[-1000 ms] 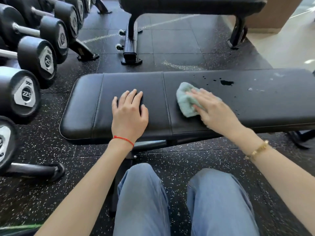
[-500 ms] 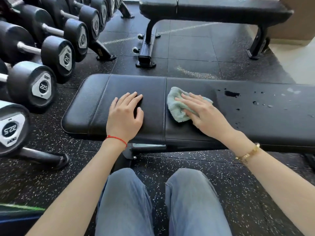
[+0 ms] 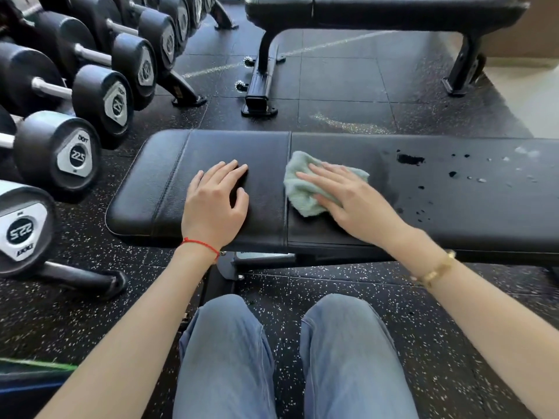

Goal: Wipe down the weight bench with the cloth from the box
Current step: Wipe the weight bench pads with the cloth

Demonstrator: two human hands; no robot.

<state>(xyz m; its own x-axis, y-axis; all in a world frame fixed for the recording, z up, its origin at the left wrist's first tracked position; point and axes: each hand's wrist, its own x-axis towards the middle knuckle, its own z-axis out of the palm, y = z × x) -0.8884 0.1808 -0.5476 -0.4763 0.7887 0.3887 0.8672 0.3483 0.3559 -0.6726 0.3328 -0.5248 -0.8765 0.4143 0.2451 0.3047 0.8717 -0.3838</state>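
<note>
Gym floor, weight bench (image 3: 453,207). Right hand (image 3: 357,201) flat, presses cloth (image 3: 302,189); left hand (image 3: 214,204) open, bracing. Risk: droplets (image 3: 410,159) at 3 o'clock (possibly water) missed or smeared.

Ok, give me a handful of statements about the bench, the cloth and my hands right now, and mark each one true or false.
1. The right hand presses the green cloth flat on the bench. True.
2. The left hand holds the cloth. False: it rests bare on the pad, left of the seam.
3. Dark wet spots lie to the right of the cloth. True.
4. The cloth lies on the floor. False: it is on the bench pad.
5. Dumbbells sit racked to the left. True.
</note>
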